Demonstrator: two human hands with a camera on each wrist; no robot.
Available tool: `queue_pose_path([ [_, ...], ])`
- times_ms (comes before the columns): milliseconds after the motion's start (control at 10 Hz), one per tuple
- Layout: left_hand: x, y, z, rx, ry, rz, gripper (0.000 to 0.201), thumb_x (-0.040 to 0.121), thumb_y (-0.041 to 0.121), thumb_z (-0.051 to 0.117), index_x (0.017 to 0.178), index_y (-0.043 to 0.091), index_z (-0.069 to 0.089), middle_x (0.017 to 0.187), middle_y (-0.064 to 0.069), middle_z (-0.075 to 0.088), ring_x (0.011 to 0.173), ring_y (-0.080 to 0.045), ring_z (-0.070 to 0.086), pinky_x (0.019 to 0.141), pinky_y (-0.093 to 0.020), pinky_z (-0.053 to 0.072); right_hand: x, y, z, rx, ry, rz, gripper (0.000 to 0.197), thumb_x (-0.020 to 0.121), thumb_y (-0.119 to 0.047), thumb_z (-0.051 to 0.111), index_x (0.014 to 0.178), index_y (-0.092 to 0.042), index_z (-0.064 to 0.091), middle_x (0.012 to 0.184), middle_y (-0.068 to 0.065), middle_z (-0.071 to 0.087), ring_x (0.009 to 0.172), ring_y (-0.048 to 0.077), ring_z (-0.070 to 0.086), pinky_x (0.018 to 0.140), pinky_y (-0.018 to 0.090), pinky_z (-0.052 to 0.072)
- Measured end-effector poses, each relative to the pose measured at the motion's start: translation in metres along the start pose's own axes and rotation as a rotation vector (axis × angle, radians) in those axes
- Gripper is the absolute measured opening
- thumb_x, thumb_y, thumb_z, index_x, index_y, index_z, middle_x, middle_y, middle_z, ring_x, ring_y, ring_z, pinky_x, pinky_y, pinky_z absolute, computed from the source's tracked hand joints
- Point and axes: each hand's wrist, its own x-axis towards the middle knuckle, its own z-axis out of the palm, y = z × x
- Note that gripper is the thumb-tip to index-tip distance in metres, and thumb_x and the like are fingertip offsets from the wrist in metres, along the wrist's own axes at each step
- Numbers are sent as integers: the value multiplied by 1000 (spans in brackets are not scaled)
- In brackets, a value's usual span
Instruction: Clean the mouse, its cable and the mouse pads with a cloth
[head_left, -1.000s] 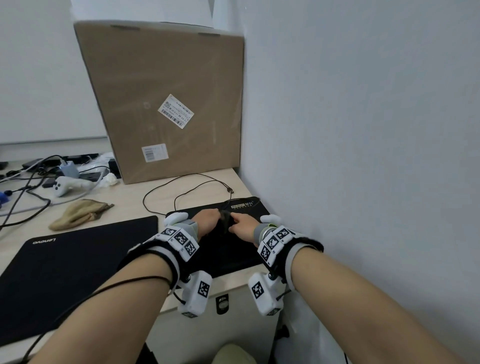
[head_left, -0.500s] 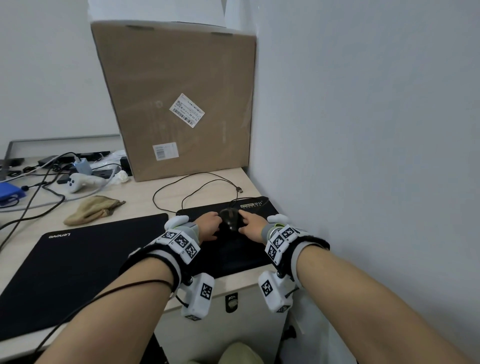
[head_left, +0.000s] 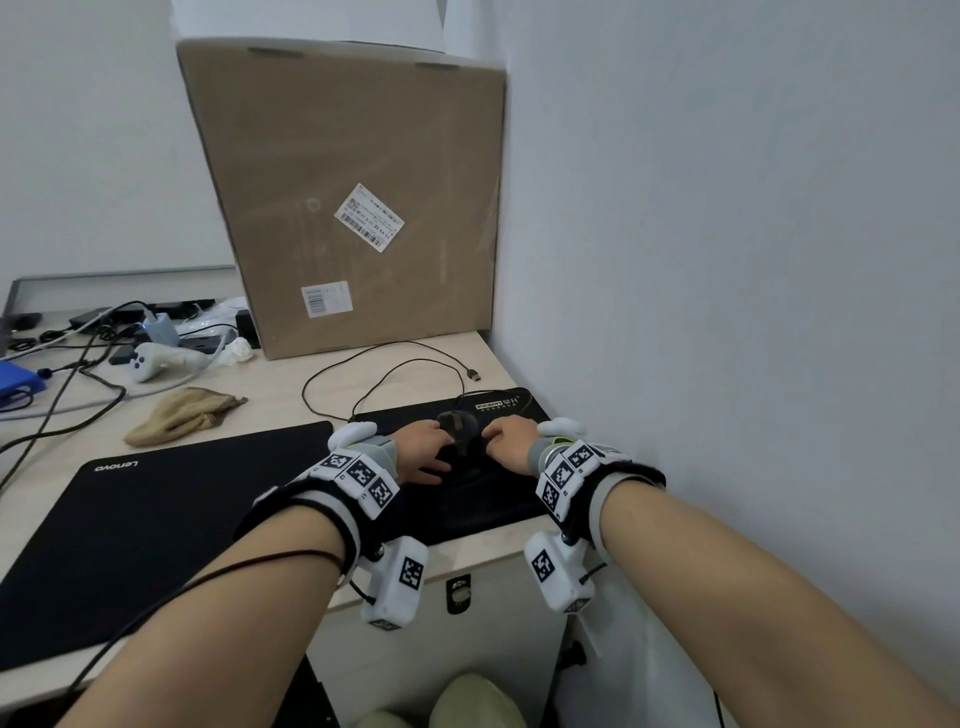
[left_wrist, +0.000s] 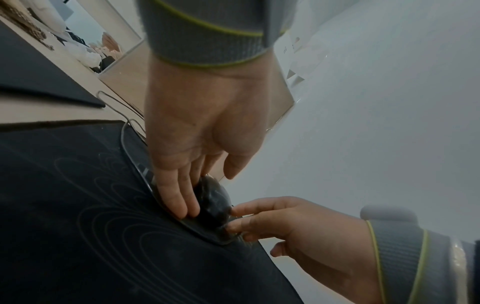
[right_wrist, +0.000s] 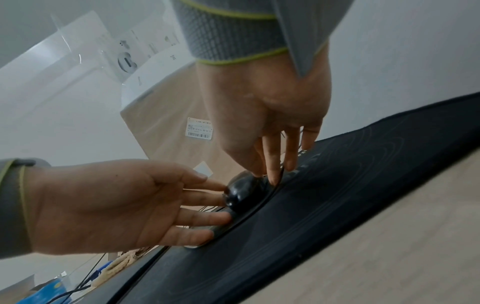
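Observation:
The black mouse (head_left: 458, 425) lies on the small black mouse pad (head_left: 493, 501) by the wall. My left hand (head_left: 431, 449) has straight fingers (left_wrist: 179, 201) against the mouse's left side. My right hand (head_left: 506, 441) touches its right side with straight fingertips (left_wrist: 241, 209). In the wrist views the mouse (right_wrist: 244, 193) sits on a thin dark sheet with a shiny edge (right_wrist: 221, 231). Its cable (head_left: 384, 364) loops over the desk and ends in a loose USB plug (head_left: 474, 374). A large black Lenovo pad (head_left: 130, 525) lies to the left. The beige cloth (head_left: 182, 415) lies crumpled beyond it, in neither hand.
A tall cardboard box (head_left: 353, 197) stands at the back of the desk against the wall (head_left: 727, 312) on the right. At the far left lie tangled cables (head_left: 62, 374), a white controller (head_left: 156, 361) and a blue object (head_left: 15, 382). The desk's front edge (head_left: 467, 561) runs under my wrists.
One second ago the mouse was held raised between both hands; now it lies flat on the pad with the fingers spread beside it. The head view has swung left.

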Motion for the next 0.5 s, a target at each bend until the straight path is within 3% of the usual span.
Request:
queue_pose_path([
  [100, -7, -1, 3, 24, -2, 7, 32, 100, 16, 37, 131, 16, 43, 125, -5, 45, 107, -24, 56, 95, -36, 46, -5, -4, 1, 59, -17, 14, 42, 89, -18, 51, 131, -17, 56, 134, 3, 57, 124, 23, 52, 107, 31, 40],
  [200, -11, -1, 7, 46, -26, 14, 30, 99, 16, 36, 127, 20, 43, 125, -5, 46, 105, -23, 56, 97, -37, 45, -7, -7, 5, 73, -18, 47, 40, 87, -19, 53, 127, -15, 58, 130, 6, 59, 119, 26, 55, 102, 31, 42],
  [300, -16, -1, 10, 37, -26, -10, 30, 99, 16, 36, 128, 15, 45, 119, -4, 45, 113, -23, 55, 98, -38, 45, -14, -9, 6, 58, -31, 53, 39, 88, -18, 48, 125, -13, 58, 124, 9, 62, 114, 28, 58, 99, 33, 44],
  [400, -20, 4, 8, 69, 37, 10, 36, 98, 15, 39, 132, 7, 45, 129, -14, 51, 120, -29, 54, 95, -39, 47, -20, -14, 3, 61, 28, 21, 34, 90, -16, 42, 117, -8, 61, 120, 12, 64, 111, 30, 59, 96, 32, 45],
  [500, -22, 21, -3, 122, 195, 152, 37, 96, 12, 42, 128, -4, 51, 131, -22, 57, 119, -36, 58, 85, -38, 52, -23, -29, -19, 84, 142, 42, 34, 93, -12, 43, 121, -5, 61, 125, 12, 62, 116, 29, 57, 100, 32, 45],
])
